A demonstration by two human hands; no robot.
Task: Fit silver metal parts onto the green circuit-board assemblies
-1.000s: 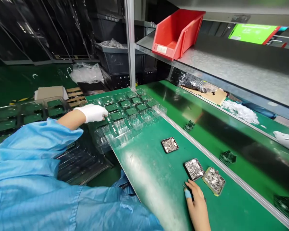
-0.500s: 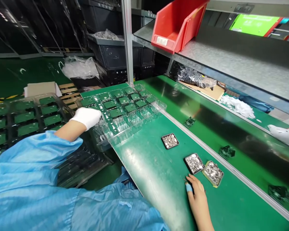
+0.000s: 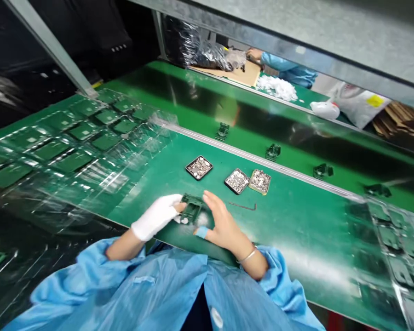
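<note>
My left hand (image 3: 160, 215), in a white glove with a bare thumb, grips a green circuit board (image 3: 192, 209) just above the near side of the green bench. Fingers spread, my right hand (image 3: 222, 225) is at the board's right side; whether it touches the board I cannot tell. A blue wrap (image 3: 202, 231) covers its thumb. Beyond the hands lies an L-shaped hex key (image 3: 243, 206). Three small trays of metal bits stand farther back: a black one (image 3: 199, 167), a second black one (image 3: 237, 180) and a yellowish one (image 3: 260, 181).
Clear plastic blister trays (image 3: 79, 138) with green boards cover the bench's left. Another blister tray (image 3: 396, 234) is at the right. Behind a metal rail (image 3: 262, 161) several small green assemblies (image 3: 273, 151) stand in a row. A metal shelf (image 3: 296, 37) overhangs the back. Across the bench is another person's sleeve (image 3: 290, 68).
My view has turned right and down. My left hand has come from the blister tray to in front of me, holding a board. My right hand has moved beside it, fingers now spread.
</note>
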